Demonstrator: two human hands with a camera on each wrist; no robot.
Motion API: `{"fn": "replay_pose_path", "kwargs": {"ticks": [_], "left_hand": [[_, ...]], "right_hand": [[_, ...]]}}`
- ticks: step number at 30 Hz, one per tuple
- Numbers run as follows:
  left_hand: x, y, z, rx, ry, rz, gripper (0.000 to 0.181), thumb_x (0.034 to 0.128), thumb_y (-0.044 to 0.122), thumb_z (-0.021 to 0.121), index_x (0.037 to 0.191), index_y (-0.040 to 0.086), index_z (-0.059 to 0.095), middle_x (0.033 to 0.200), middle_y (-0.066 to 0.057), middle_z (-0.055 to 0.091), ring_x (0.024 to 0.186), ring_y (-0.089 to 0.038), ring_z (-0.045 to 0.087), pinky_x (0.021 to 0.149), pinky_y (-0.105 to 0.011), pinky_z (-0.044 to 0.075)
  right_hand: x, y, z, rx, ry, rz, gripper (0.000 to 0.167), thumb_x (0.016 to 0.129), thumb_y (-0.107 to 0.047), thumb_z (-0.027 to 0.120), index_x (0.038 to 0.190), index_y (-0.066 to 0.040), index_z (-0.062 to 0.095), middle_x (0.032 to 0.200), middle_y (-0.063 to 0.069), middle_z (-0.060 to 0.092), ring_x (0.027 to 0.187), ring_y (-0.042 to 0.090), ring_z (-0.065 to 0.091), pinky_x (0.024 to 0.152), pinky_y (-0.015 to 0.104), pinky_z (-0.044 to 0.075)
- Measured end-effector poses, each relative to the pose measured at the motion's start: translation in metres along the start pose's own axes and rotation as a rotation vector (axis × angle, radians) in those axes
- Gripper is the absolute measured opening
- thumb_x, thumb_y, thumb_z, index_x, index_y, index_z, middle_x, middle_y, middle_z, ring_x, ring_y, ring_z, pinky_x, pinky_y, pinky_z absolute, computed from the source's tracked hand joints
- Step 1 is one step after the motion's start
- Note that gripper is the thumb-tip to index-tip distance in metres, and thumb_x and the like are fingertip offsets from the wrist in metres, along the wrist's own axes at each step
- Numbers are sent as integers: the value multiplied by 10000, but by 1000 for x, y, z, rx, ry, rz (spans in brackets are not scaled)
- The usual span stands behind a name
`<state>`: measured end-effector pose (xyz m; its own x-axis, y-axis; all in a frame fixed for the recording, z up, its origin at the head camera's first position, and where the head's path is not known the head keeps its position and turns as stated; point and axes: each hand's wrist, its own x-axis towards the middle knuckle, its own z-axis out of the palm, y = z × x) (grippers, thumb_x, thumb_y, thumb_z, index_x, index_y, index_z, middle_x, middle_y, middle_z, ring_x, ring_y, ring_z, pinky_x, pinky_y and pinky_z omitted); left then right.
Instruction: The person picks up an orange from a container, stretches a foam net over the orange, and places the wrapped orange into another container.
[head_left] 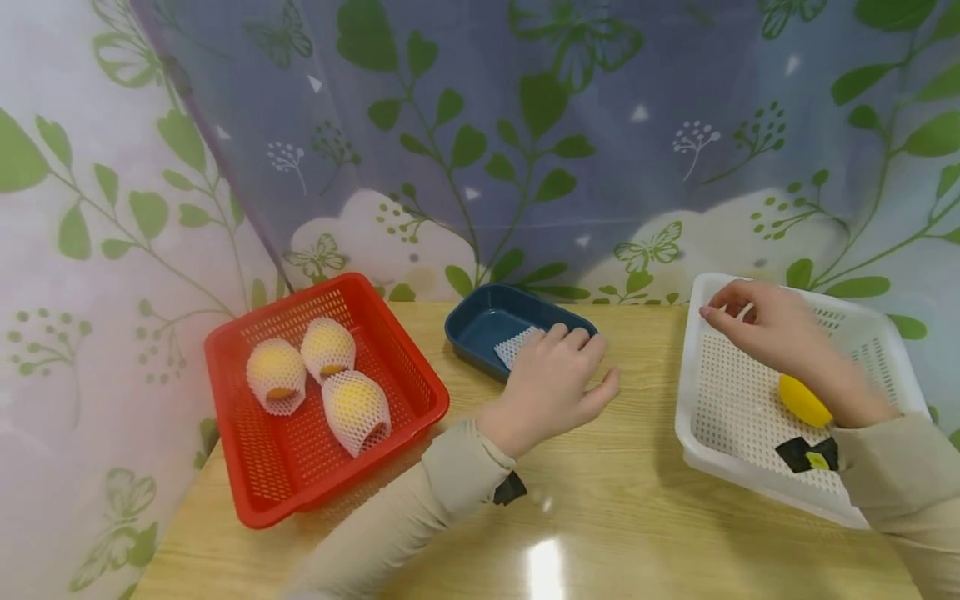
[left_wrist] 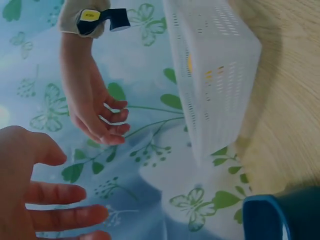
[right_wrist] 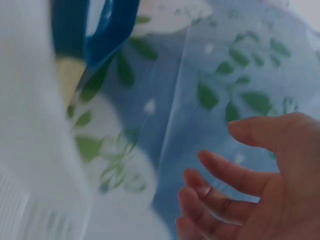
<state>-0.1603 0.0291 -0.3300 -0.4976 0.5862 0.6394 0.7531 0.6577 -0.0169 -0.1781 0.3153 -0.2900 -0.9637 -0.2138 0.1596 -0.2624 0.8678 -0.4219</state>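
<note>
My left hand [head_left: 555,383] is over the near right side of a dark blue tray [head_left: 480,329], fingers spread and nothing between them. A piece of white foam netting [head_left: 513,346] lies in that tray, partly hidden behind the hand. Above the white basket [head_left: 701,392] hangs my right hand [head_left: 780,329], its fingers loosely bent and holding nothing, as the right wrist view of the hand [right_wrist: 250,190] also shows. Beneath the right forearm, a yellow object [head_left: 802,400] sits in the basket, partly covered; its kind cannot be told.
On the left stands a red basket [head_left: 247,467] holding three yellow round fruits [head_left: 356,404] in white foam nets. All the containers rest on a wooden table [head_left: 600,500]. A leaf-patterned curtain [head_left: 465,167] hangs right behind them.
</note>
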Motion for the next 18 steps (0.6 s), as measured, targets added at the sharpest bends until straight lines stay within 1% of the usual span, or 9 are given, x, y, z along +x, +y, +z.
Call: {"fn": "replay_pose_path", "kwargs": {"ticks": [2, 5, 7, 9, 11, 14, 17, 18], "left_hand": [[4, 4, 10, 18, 11, 28, 225, 936, 313, 580, 779, 151, 587, 662, 30, 509, 586, -157, 415, 524, -261, 284], [10, 9, 25, 54, 23, 68, 239, 945, 328, 554, 772, 168, 596, 684, 32, 537, 613, -154, 451, 546, -264, 297], [14, 12, 35, 79, 29, 97, 245, 950, 329, 536, 766, 181, 597, 683, 36, 543, 616, -150, 466, 554, -268, 307], [19, 16, 46, 121, 29, 118, 251, 952, 347, 519, 774, 193, 605, 693, 43, 559, 623, -143, 486, 561, -268, 329], [23, 20, 56, 160, 13, 135, 263, 958, 374, 503, 782, 210, 609, 701, 56, 570, 633, -136, 507, 576, -266, 353], [29, 26, 72, 214, -24, 157, 312, 965, 453, 471, 796, 230, 608, 720, 73, 588, 650, -122, 541, 581, -253, 392], [35, 33, 88, 268, -77, 163, 379, 961, 548, 419, 831, 241, 598, 761, 87, 600, 683, -110, 552, 587, -246, 394], [36, 36, 93, 287, -90, 165, 404, 955, 580, 400, 855, 245, 604, 789, 90, 611, 705, -109, 561, 593, -244, 396]], "right_hand": [[-1, 15, -3, -26, -13, 41, 319, 993, -273, 581, 1073, 27, 650, 967, 212, 644, 770, 292, 592, 618, 378, 466], [-3, 38, -5, -51, -41, 103, 397, 999, -299, 557, 1110, 79, 610, 1008, 302, 614, 810, 366, 588, 629, 451, 487], [-4, 52, -4, -72, -41, 143, 443, 1000, -311, 543, 1130, 111, 580, 1026, 348, 593, 835, 413, 586, 647, 509, 497], [-5, 66, -3, -88, -32, 170, 476, 1000, -307, 528, 1149, 145, 550, 1039, 383, 569, 871, 460, 568, 691, 571, 482], [-6, 80, -1, -102, -30, 199, 506, 999, -304, 512, 1167, 173, 518, 1056, 408, 535, 913, 489, 537, 725, 601, 464], [-9, 98, 2, -118, -52, 260, 575, 1000, -337, 485, 1211, 197, 464, 1117, 442, 453, 997, 536, 444, 784, 651, 416], [-12, 112, 4, -128, -99, 342, 660, 1001, -396, 455, 1253, 211, 396, 1186, 485, 338, 1086, 627, 306, 832, 717, 331], [-13, 115, 4, -137, -111, 377, 675, 999, -399, 455, 1257, 220, 376, 1200, 493, 317, 1107, 648, 270, 869, 739, 288]]}}
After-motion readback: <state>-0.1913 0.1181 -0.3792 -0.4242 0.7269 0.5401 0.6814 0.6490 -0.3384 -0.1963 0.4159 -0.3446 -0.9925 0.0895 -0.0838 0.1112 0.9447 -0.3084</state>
